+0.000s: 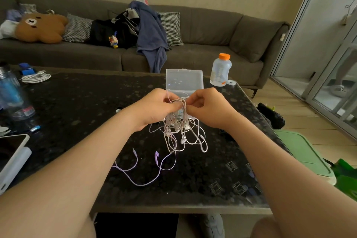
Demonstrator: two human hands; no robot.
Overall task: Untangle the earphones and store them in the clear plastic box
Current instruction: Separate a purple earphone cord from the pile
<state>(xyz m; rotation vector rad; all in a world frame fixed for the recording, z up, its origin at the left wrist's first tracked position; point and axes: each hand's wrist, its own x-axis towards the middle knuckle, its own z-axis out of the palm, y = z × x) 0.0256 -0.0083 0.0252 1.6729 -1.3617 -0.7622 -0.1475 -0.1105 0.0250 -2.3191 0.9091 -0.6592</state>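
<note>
Left hand [154,107] and right hand [210,109], raised together above the dark speckled stone table [77,102], each pinch cords at the top of the tangled bundle of thin white and lilac earphones [179,131]. The fingers of both hands are curled onto the strands. The bundle hangs from my grip, its lower loops and white earbuds on or just above the tabletop (I cannot tell which). One lilac strand trails free toward me and ends in a lilac earbud [156,155] and a plug [133,149], both lying flat on the table. The clear rectangular plastic box [184,81] stands open just behind my hands, lid raised, its base mostly hidden by them.

Step in hand, as I judge it: loosening the knot, with storage not yet begun. To do it well, I should hold one strand steady with the left and work slack into the knot with the right rather than pull outward. I would then feed the free lilac end back through, loop by loop. Hard tugging risks cinching the knot or straining the thin cords.
</note>
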